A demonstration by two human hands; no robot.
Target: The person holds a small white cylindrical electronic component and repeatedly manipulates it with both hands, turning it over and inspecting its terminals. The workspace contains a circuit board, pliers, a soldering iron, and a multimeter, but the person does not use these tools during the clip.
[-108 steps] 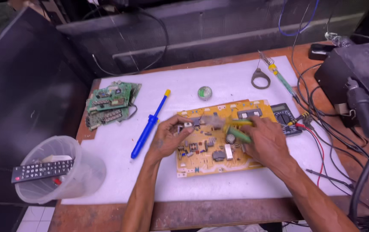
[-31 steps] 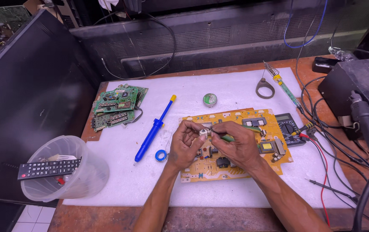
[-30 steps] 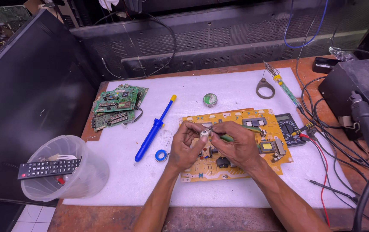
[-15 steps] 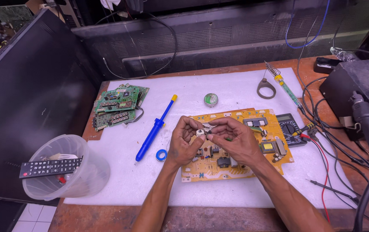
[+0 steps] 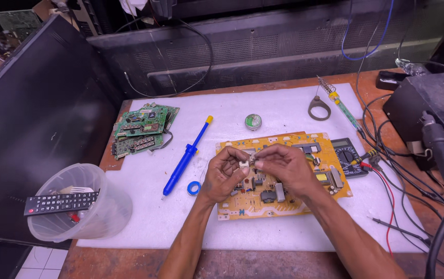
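A white foam mat (image 5: 284,111) covers most of the brown workbench (image 5: 222,263), and a big dark screen panel (image 5: 30,129) leans at the mat's left edge. On the mat, near its middle and toward the right, lies a yellow circuit board (image 5: 284,201), with its long axis running left to right.

Both hands meet above the left part of this board. The left hand (image 5: 223,174) and the right hand (image 5: 284,166) are together, and their fingertips pinch a small pale part (image 5: 246,162) between them. The part is directly between the two hands, so neither is clearly nearer; I cannot tell what it is.

Left of the board lie a blue desoldering pump (image 5: 187,155) and a small blue tape roll (image 5: 194,188). Green circuit boards (image 5: 142,129) lie at the mat's far left corner. A clear plastic tub (image 5: 77,212) with a remote control (image 5: 60,202) stands at the near left corner. A multimeter (image 5: 348,155) touches the board's right side.
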